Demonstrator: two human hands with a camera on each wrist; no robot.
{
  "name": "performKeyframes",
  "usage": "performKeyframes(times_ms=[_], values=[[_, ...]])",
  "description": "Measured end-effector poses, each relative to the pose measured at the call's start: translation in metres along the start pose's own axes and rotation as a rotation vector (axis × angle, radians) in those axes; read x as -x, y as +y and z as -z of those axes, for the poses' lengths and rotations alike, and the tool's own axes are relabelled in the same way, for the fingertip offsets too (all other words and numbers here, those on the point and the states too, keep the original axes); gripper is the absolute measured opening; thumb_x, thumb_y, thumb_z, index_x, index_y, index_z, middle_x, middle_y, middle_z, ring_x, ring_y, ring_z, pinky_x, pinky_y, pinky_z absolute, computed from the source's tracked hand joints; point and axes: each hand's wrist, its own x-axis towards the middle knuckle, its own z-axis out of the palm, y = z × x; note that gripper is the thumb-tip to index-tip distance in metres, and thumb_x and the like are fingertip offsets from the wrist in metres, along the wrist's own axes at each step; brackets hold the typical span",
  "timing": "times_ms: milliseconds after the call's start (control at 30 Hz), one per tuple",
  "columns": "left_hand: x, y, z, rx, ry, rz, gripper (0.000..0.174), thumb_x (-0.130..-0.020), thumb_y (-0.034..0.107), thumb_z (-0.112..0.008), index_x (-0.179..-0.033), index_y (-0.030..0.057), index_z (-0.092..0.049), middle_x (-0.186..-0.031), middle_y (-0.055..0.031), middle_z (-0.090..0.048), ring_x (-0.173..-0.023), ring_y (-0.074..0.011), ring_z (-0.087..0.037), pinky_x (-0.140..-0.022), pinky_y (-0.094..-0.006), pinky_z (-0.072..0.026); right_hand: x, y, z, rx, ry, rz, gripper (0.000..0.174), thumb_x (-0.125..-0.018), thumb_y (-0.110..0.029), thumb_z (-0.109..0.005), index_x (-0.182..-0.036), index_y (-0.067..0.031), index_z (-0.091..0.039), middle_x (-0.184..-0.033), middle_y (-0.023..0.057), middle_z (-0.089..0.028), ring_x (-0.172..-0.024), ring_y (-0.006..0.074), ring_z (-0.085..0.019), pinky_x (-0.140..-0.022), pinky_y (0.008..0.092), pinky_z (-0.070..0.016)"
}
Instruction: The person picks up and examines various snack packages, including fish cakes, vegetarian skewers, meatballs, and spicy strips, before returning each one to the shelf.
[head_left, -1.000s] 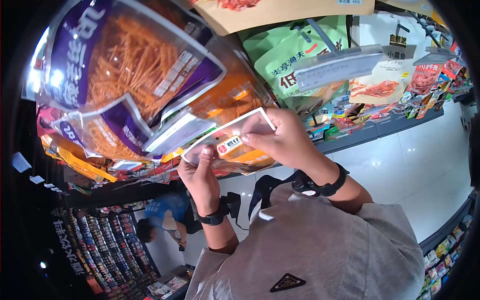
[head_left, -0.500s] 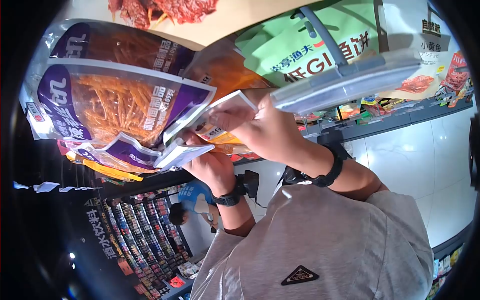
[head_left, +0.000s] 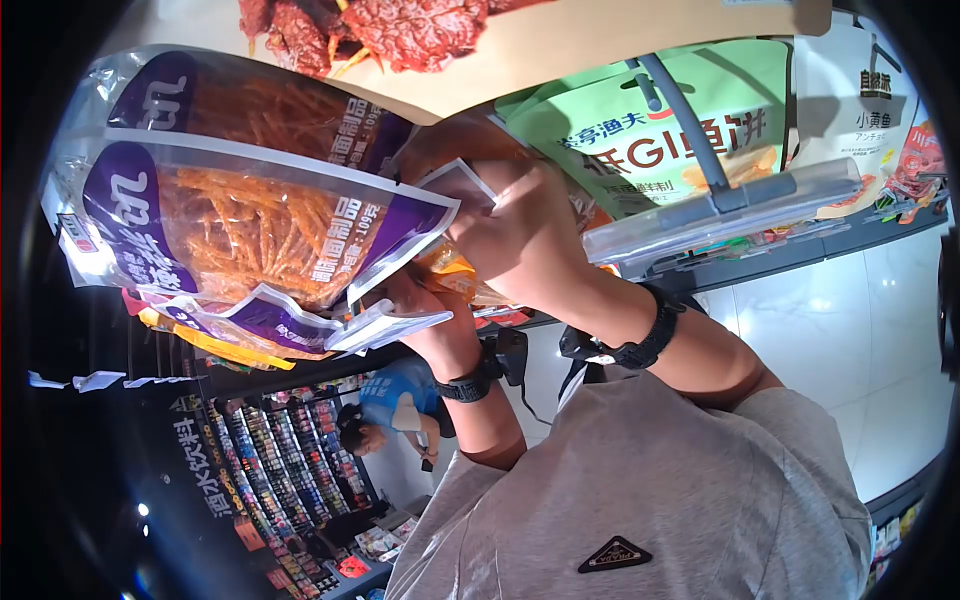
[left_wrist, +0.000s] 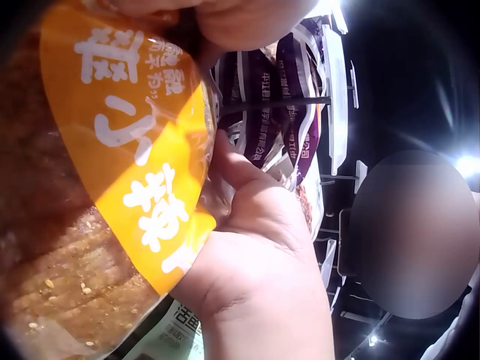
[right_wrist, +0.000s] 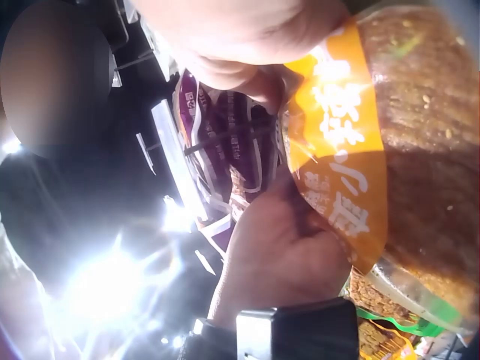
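Note:
Both hands grip a clear snack bag [left_wrist: 161, 217] with an orange band, white lettering and brown, sesame-dotted pieces inside. In the head view my left hand [head_left: 440, 318] is at its lower left, partly hidden behind a price tag and a purple bag. My right hand [head_left: 525, 225] holds the bag's other upper corner, back of the hand toward the camera. The left wrist view shows the left hand [left_wrist: 259, 262] along the bag's edge, thumb up beside it. From the right wrist, the right hand [right_wrist: 285, 247] pinches the same edge with its fingers bent.
Purple-edged bags of orange strips [head_left: 260, 225] hang just left of the hands. On the right is a green bag [head_left: 670, 130] behind a grey hook with a clear tag holder [head_left: 730, 210]. A beige bag [head_left: 600, 60] overhangs. Farther off, a person in blue [head_left: 400, 395] stands near shelves.
The hands and orange-banded bag have moved in among the hanging bags, so the bag is now largely covered in the head view. The head view has shifted, bringing the purple bags lower.

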Motion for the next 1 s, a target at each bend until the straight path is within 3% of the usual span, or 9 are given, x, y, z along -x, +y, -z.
performKeyframes(times_ms=[33,100,133,300,433,500,600,767,1000], values=[[0.001,0.004,-0.009,0.393,0.115,0.197,0.022,-0.093,0.0,-0.055,-0.114,-0.0028,-0.06,-0.103,-0.013,-0.061,-0.1,-0.0265,-0.061,-0.089,-0.0385,-0.0497,0.0,0.001,0.001,0.003,-0.006,0.001,0.023,-0.081,0.005,-0.059,-0.101,-0.0015,-0.07,-0.095,0.0078,-0.074,-0.083,0.0193,-0.071,-0.073,0.0279,-0.0536],[-0.005,-0.014,0.01,-0.002,-0.122,-0.04,0.02,-0.102,0.014,-0.061,-0.118,0.002,-0.059,-0.104,-0.0029,-0.063,-0.093,-0.0105,-0.059,-0.081,-0.0278,-0.0491,-0.003,-0.005,0.004,-0.038,0.013,-0.03,0.025,-0.081,0.006,-0.057,-0.102,-0.0014,-0.07,-0.096,0.0085,-0.073,-0.083,0.0179,-0.07,-0.074,0.0283,-0.0534],[-0.005,-0.019,0.009,0.287,-0.046,0.135,0.019,-0.102,0.014,-0.062,-0.117,0.0017,-0.059,-0.104,-0.0034,-0.063,-0.092,-0.0104,-0.059,-0.078,-0.0274,-0.047,-0.004,-0.008,0.005,-0.088,0.036,-0.058,0.026,-0.081,0.007,-0.056,-0.102,-0.0014,-0.069,-0.097,0.0091,-0.073,-0.084,0.0166,-0.069,-0.074,0.0287,-0.0532],[0.011,-0.04,0.035,0.051,-0.066,0.071,0.022,-0.102,0.016,-0.061,-0.118,0.0002,-0.061,-0.11,-0.005,-0.065,-0.093,-0.011,-0.061,-0.08,-0.0281,-0.0486,0.004,-0.02,0.019,0.17,0.0,-0.376,0.017,-0.083,0.001,-0.06,-0.096,0.0015,-0.072,-0.072,0.0108,-0.07,-0.062,0.0137,-0.063,-0.059,0.029,-0.0501],[0.027,-0.051,0.063,0.16,-0.199,0.337,0.016,-0.095,0.006,-0.069,-0.108,-0.0025,-0.064,-0.091,-0.0032,-0.066,-0.077,-0.009,-0.06,-0.066,-0.0206,-0.0445,0.029,0.013,0.016,0.152,0.158,-0.226,0.021,-0.083,-0.02,-0.078,-0.086,-0.0012,-0.069,-0.071,0.0116,-0.068,-0.058,0.0186,-0.064,-0.054,0.0316,-0.0471],[0.033,-0.043,0.075,0.176,-0.354,0.454,0.026,-0.094,0.0,-0.07,-0.117,-0.0037,-0.058,-0.091,-0.0026,-0.064,-0.084,-0.0123,-0.062,-0.079,-0.0251,-0.0493,0.043,0.02,0.012,0.13,0.233,-0.205,0.024,-0.083,-0.019,-0.08,-0.089,0.0013,-0.067,-0.08,0.0123,-0.071,-0.074,0.0143,-0.067,-0.067,0.029,-0.0516],[0.054,-0.057,0.096,0.179,-0.4,0.448,0.049,-0.093,-0.005,-0.064,-0.138,-0.0024,-0.046,-0.129,-0.0121,-0.059,-0.119,-0.0188,-0.056,-0.102,-0.0325,-0.0448,0.074,0.022,0.015,0.148,0.261,-0.201,0.039,-0.086,-0.017,-0.079,-0.114,0.0042,-0.06,-0.091,0.0107,-0.071,-0.081,0.0123,-0.067,-0.074,0.0293,-0.0534],[0.081,-0.062,0.152,0.237,-0.4,0.42,0.047,-0.094,-0.01,-0.056,-0.139,-0.002,-0.046,-0.133,-0.0123,-0.058,-0.121,-0.0204,-0.059,-0.103,-0.033,-0.0452,0.131,-0.011,0.0,0.826,0.199,0.113,0.062,-0.082,-0.005,-0.069,-0.138,0.0019,-0.042,-0.137,0.0227,-0.041,-0.128,0.0406,-0.038,-0.111,0.0515,-0.0271],[0.122,-0.104,0.237,0.307,-0.44,0.641,0.032,-0.095,-0.009,-0.056,-0.126,-0.0021,-0.056,-0.116,-0.0114,-0.068,-0.104,-0.0186,-0.069,-0.092,-0.0314,-0.0525,0.152,-0.006,-0.039,0.814,-0.124,0.022,0.034,-0.079,0.007,-0.057,-0.111,0.0018,-0.063,-0.117,0.0176,-0.063,-0.109,0.0381,-0.06,-0.097,0.0409,-0.0474]])
